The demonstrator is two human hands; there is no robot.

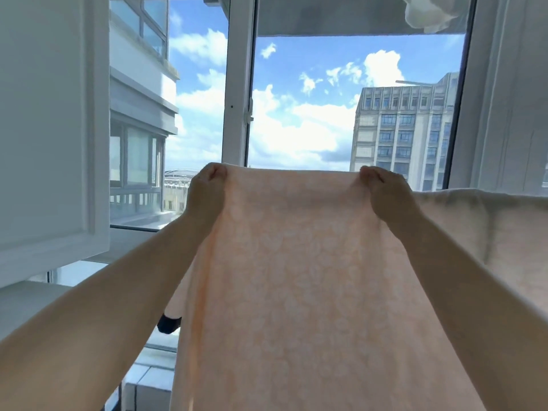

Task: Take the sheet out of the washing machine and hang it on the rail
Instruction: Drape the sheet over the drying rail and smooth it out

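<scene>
A pale peach sheet (296, 277) fills the view from centre down to six o'clock, its top edge stretched taut before the window (296, 99), left hand (207, 188) at ten o'clock and right hand (382, 191) at two o'clock each pinching it, probably spreading it over an unseen rail.

no readable text, no labels, no brands, no numbers, no signs anywhere in view
</scene>
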